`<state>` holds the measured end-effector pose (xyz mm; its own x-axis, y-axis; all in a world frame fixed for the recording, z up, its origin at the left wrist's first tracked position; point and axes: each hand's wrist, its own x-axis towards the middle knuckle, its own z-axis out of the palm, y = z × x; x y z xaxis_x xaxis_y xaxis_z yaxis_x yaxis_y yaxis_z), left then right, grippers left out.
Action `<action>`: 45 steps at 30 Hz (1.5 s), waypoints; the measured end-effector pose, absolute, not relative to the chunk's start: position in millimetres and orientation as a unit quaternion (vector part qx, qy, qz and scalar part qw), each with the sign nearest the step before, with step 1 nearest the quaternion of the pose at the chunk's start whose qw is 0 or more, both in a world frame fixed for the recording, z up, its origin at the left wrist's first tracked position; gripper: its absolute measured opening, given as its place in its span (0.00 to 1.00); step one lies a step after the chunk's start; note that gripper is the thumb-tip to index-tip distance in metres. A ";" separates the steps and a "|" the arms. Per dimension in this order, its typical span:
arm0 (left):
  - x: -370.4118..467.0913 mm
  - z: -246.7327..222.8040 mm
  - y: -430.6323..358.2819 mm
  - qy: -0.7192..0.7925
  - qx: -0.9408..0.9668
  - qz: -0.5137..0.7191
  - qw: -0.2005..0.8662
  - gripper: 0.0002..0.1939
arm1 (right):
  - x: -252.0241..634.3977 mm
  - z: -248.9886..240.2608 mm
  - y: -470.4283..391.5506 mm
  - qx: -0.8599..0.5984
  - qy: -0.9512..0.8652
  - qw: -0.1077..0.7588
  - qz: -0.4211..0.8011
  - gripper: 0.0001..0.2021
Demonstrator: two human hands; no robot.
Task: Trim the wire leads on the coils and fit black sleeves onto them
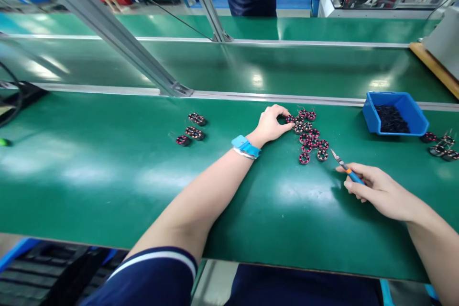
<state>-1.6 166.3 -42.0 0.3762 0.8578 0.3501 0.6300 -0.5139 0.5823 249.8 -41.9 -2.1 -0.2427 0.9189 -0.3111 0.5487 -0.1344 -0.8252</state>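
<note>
On the green surface (107, 191), the taking of one wound ring (289, 119) from the edge of a cluster (314, 142) appeared to be in hand. The ring was flanked and partly hidden by the left hand (273, 123), thumb and fingertips set about it; whether it was clamped could not be told. Small cutters (353, 175) were gripped in the right hand (376, 189). A pinch sparing the cluster seemed called for. Dark pieces (391, 118) in the blue bin (416, 115) were hard to make out.

Navy sleeve (143, 279), white stripe (158, 254), blue wristband (241, 143)
</note>
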 end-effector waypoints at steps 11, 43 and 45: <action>10.3 -14.3 4.7 0.198 0.825 0.396 0.351 0.13 | 199.7 -0.6 -47.1 -0.505 -0.485 0.402 0.590 0.21; 10.7 1.8 19.0 0.329 0.701 0.474 0.420 0.11 | 193.4 2.7 -46.8 -0.554 -0.457 0.379 0.583 0.19; 10.9 2.4 17.3 0.299 0.761 0.387 0.426 0.10 | 193.1 2.7 -46.9 -0.545 -0.451 0.384 0.593 0.19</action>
<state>10.9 17.3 2.4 0.5214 0.7849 0.3348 0.1247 -0.4583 0.8800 193.1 -46.9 2.7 -0.1099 0.9474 -0.3005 0.0357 -0.2984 -0.9538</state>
